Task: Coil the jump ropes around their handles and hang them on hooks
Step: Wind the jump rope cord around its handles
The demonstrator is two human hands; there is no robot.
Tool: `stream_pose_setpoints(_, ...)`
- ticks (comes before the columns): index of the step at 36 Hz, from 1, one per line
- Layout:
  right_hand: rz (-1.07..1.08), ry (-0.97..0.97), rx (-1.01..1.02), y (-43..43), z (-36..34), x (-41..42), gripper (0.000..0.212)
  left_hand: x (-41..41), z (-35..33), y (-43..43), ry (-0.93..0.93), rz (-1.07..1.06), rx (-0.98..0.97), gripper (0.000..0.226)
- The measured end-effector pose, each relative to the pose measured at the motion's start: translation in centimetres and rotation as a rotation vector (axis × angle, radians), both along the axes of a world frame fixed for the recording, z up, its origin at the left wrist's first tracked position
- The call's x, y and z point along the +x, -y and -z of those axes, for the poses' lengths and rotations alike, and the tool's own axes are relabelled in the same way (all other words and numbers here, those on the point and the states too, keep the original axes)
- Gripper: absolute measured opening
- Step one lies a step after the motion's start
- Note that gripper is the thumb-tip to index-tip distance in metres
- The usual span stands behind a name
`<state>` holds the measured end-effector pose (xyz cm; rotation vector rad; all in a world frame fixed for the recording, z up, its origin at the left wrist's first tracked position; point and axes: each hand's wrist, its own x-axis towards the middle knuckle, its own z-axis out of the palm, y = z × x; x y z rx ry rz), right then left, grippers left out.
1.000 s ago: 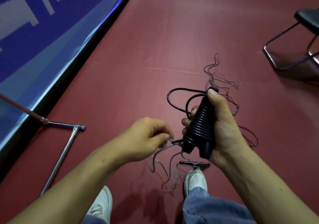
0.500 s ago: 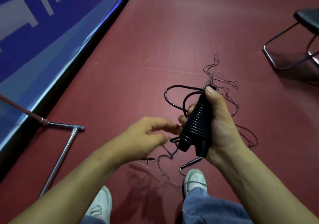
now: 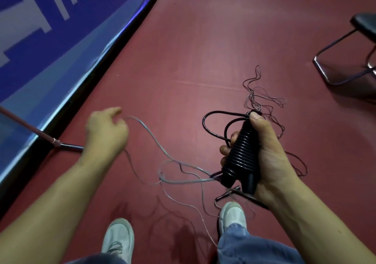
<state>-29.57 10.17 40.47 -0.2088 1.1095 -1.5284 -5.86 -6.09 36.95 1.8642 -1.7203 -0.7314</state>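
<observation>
In the head view, the right hand (image 3: 272, 158) has its grip closed round 2 black handles (image 3: 249, 182) wound with black rope (image 3: 241, 152) above the red floor (image 3: 203, 40), while the left hand (image 3: 105, 133) has its grip pinching a thin grey rope (image 3: 155, 140) stretched leftward from the handles.

Black handles (image 3: 249, 184) wound with black cord (image 3: 240, 152), tilted near upright, grey rope (image 3: 155, 140) trailing left, thin ropes (image 3: 252, 95) tangled beyond

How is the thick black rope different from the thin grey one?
The black rope is thick and wound in tight coils, gripped in the right hand; the grey rope is thin, loose and tangled, pinched by the left hand. The black rope looks glossy, the grey rope dull. Both are flexible cords meeting near the right hand.
</observation>
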Motion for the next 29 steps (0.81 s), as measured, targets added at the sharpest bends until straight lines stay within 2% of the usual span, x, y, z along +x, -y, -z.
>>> stream_pose_setpoints(2, 0.008, -0.005, -0.005, 0.3, -0.3, 0.1, 0.041, -1.4, -0.4, -1.6, 0.068, 0.271, -0.005, 0.076)
stream_pose_setpoints(5, 0.024, -0.002, -0.010, 0.7, -0.5, 0.5, 0.039, -4.5, -1.6, -5.1, -0.136, 0.694, 0.123, 0.057)
stream_pose_setpoints(6, 0.026, 0.004, -0.014, 0.8, -0.6, 0.6, 0.039, -5.4, -1.8, -6.2, -0.140, 0.806, 0.179, 0.052)
stream_pose_setpoints(9, 0.018, 0.022, -0.030, 0.9, -0.6, 0.8, 0.042, -6.8, -1.1, -8.3, -0.156, 0.990, 0.308, 0.024)
stream_pose_setpoints(12, 0.020, 0.012, -0.023, 1.0, -0.6, 0.9, 0.042, -7.0, -0.7, -8.3, -0.150, 0.960, 0.343, 0.017)
stream_pose_setpoints(16, 0.028, 0.007, -0.020, 0.8, -0.3, 0.8, 0.040, -6.2, -1.2, -6.7, -0.252, 0.794, 0.234, 0.022)
stream_pose_setpoints(18, 0.014, 0.007, -0.018, 0.7, -0.2, 0.8, 0.041, -5.8, -0.9, -5.7, -0.308, 0.621, 0.171, 0.024)
stream_pose_setpoints(22, 0.012, 0.009, -0.029, 0.7, -0.1, 0.9, 0.042, -4.9, 0.6, -3.1, -0.536, 0.050, 0.045, 0.031)
stream_pose_setpoints(23, 0.014, 0.013, -0.027, 0.6, -0.1, 0.9, 0.043, -4.6, 0.9, -2.6, -0.533, -0.015, 0.017, 0.030)
stream_pose_setpoints(24, 0.014, 0.021, -0.026, 0.6, -0.1, 1.0, 0.043, -4.4, 1.2, -2.2, -0.477, -0.013, -0.011, 0.027)
stream_pose_setpoints(26, 0.010, 0.035, -0.032, 0.7, -0.2, 1.1, 0.040, -4.4, 1.2, -2.7, -0.231, 0.153, -0.029, 0.020)
stream_pose_setpoints(27, 0.010, 0.039, -0.035, 0.8, -0.2, 1.2, 0.039, -4.7, 1.0, -3.3, -0.104, 0.274, -0.037, 0.028)
stream_pose_setpoints(28, 0.013, 0.043, -0.036, 0.9, -0.3, 1.4, 0.038, -4.9, 0.8, -4.1, -0.038, 0.423, -0.039, 0.045)
stream_pose_setpoints(29, 0.016, 0.043, -0.036, 1.0, -0.4, 1.5, 0.038, -5.2, 0.5, -4.9, -0.042, 0.576, -0.012, 0.063)
